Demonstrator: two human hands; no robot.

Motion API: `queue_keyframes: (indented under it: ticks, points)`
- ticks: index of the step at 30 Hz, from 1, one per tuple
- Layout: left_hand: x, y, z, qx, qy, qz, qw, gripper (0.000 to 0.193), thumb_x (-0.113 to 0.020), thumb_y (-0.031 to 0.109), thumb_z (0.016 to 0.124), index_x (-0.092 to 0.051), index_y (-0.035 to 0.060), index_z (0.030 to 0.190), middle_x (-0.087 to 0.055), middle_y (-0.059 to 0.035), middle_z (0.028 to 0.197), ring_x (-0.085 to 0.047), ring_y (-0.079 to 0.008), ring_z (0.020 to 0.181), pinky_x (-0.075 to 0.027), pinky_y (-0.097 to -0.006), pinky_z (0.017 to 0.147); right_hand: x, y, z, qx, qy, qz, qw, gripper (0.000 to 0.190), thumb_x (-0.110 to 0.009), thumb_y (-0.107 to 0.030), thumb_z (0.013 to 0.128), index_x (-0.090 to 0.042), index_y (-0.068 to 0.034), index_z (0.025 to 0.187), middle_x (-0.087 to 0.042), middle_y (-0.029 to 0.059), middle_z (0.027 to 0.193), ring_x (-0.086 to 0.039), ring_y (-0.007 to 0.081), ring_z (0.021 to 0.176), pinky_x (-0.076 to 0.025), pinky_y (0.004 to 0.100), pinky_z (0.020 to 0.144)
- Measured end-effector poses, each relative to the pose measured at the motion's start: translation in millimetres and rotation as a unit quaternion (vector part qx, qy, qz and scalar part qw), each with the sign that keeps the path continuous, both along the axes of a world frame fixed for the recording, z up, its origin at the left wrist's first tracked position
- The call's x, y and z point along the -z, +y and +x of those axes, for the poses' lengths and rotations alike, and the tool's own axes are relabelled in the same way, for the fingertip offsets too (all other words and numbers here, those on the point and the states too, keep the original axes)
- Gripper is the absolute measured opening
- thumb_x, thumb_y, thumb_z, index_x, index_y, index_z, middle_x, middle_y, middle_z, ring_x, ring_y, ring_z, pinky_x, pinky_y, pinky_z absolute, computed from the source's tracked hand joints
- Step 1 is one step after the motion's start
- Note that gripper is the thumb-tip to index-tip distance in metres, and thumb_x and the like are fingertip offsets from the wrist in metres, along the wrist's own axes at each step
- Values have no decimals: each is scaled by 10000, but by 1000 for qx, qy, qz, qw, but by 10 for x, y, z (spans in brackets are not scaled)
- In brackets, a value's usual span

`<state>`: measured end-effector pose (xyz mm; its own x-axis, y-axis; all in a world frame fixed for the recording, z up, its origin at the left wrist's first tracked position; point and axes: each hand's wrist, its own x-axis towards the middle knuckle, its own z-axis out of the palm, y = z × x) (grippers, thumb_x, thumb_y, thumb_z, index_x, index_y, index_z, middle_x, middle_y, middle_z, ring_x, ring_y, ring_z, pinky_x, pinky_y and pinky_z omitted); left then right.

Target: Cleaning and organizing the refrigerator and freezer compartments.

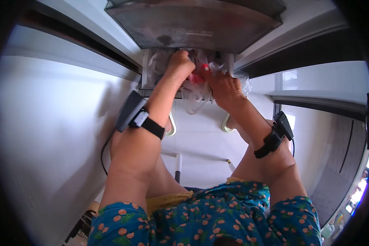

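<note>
Both hands reach into an open drawer (145,69) filled with clear plastic bags (194,97), some of which hang over its front edge. My left hand (182,64) is among the bags at the middle of the drawer, its fingers curled; what lies within them is hidden. My right hand (226,87) lies over the bags at the right, back of the hand up, its fingertips by a red and white item (205,67). A red plastic piece (196,78) shows between the two hands.
A dark, curved panel (190,27) bearing writing overhangs the drawer. White cabinet walls stand at the left (55,107) and right (319,80). Beneath the drawer is a pale tiled floor (200,138) with my slippered feet and white-tipped stool legs (178,163).
</note>
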<state>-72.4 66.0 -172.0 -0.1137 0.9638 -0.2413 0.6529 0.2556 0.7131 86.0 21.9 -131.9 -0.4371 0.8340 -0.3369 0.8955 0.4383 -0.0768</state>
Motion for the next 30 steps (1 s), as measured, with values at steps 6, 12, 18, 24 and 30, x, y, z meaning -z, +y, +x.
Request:
queue_keyframes:
  ticks: [6,12,18,24,30]
  points:
    - [-294,-81,-7,-11,21,-4,1000,414,-546,29,699,-597,-8,1109,-587,-227,1106,-548,-336,1071,-415,-374,947,-136,160,67,154,-17,-57,986,337,-601,-100,792,-530,-20,1112,-593,198,1074,-575,327,1042,-492,410,834]
    - [-83,-382,421,180,90,257,945,245,-538,-10,708,-640,4,931,-596,-202,980,-543,-349,992,-439,-397,875,-191,106,127,116,4,13,993,408,-609,-129,791,-482,-28,1165,-459,195,1262,-513,327,1118,-483,379,867]
    - [-94,-487,439,232,15,157,960,196,-544,-13,697,-650,-37,860,-618,-248,886,-607,-368,850,-491,-403,771,56,160,217,-7,134,61,989,615,-592,-93,801,-374,-255,1352,-359,63,1397,-477,314,1170,-466,408,909]
    - [-401,-587,387,311,51,97,944,164,-513,-1,735,-663,-23,798,-635,-238,834,-632,-352,835,-503,-399,745,30,180,160,16,33,-19,999,500,-587,-84,794,-509,-280,1248,-393,28,1368,-472,277,1171,-463,415,906]
    - [-305,-209,-87,70,96,72,990,232,-461,80,818,-681,44,884,-653,-202,901,-639,-329,872,-498,-399,786,35,122,66,92,-32,20,995,321,-622,-58,742,-623,-156,1047,-526,67,1181,-522,267,1100,-488,394,848]
